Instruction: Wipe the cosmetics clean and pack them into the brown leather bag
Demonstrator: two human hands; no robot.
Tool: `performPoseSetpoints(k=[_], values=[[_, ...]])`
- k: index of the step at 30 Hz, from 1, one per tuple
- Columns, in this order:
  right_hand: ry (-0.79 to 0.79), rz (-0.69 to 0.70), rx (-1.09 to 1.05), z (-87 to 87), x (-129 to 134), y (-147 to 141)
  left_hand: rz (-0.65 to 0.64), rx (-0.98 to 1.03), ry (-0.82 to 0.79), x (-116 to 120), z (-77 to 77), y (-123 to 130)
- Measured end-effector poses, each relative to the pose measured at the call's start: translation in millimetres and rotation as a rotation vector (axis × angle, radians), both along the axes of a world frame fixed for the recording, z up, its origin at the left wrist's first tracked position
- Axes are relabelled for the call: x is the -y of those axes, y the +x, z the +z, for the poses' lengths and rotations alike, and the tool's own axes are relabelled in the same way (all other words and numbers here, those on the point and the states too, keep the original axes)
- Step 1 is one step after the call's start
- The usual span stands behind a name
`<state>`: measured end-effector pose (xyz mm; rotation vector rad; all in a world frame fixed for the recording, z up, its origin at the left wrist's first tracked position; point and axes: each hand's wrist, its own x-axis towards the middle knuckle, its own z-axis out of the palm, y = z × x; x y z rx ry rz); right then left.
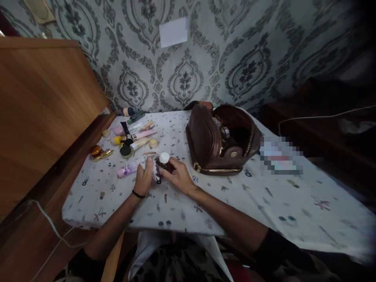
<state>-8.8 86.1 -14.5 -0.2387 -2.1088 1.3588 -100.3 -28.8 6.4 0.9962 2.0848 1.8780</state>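
A small dark brown bottle with a white cap (165,158) is held upright over the near middle of the cloth-covered table. My right hand (179,177) has its fingers wrapped round the bottle's right side. Just left of it, my left hand (144,177), with a black band at the wrist, is closed on a white crumpled item (154,169) that touches or nearly touches the bottle. A pink and white tube (127,170) lies beside my left hand. Farther back sits a small round yellowish jar (153,143).
An open brown leather bag (205,139) with things inside stands right of my hands. Tubes, jars and bottles lie at the back left, among them a dark green jar (126,151) and a gold tube (102,155). A wooden panel (49,98) rises at the left.
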Motion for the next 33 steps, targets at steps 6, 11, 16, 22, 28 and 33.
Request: performPoseSetpoints(k=[6,11,16,22,28,33], values=[[0.386,-0.003,0.079,-8.6,3,3,-0.202,-0.473,-0.148,5,25.6,10],[0.446,0.004,0.094,-11.8,3,2,-0.210,-0.397,-0.241,2,33.9,7],[0.488,0.027,0.070,-11.0,4,2,-0.123,-0.211,-0.213,-1,36.2,2],[0.402,0.029,0.044,-11.5,1,1,-0.173,0.152,-0.038,-8,29.8,-12],[0.304,0.037,0.027,-9.5,2,0,-0.128,0.424,0.055,-11,11.3,-15],[0.201,0.030,0.011,-10.8,0,-1,-0.053,0.425,-0.038,-8,1.4,-9]])
